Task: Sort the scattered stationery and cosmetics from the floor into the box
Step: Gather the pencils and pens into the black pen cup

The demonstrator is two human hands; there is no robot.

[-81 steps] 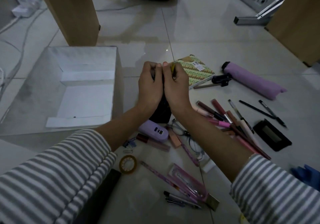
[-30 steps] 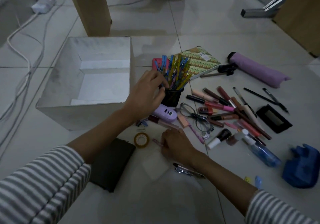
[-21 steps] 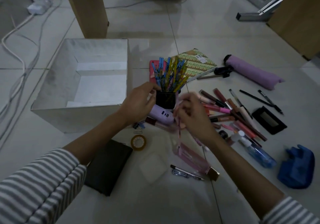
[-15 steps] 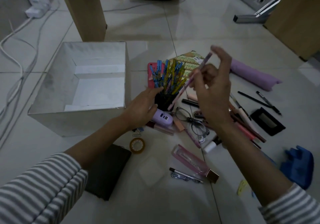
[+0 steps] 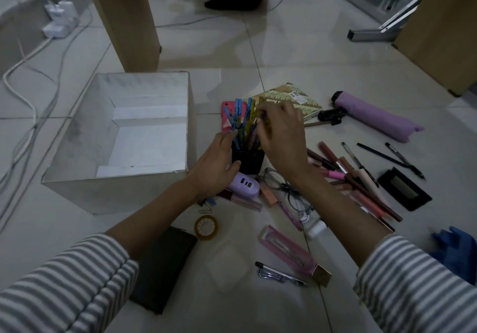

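Two hands, one cup of pens

We have both hands at the black cup, which stands on the floor just right of the open white box. Our left hand wraps around the cup's side and holds it. Our right hand is on top, fingers bent down and pinching at the pens that stick up out of the cup. Which pen it grips, we cannot tell.

We think this step is tucking pens into the cup so they can go in the box together. To do it well, we should hold the cup low and tight so it does not tip. We should push each pen straight down into a gap, not sideways, or the others may spill. The glasses and the purple gadget lie right beside the cup, so we should not bump them. When the cup is full, lifting it upright with both hands looks safest.
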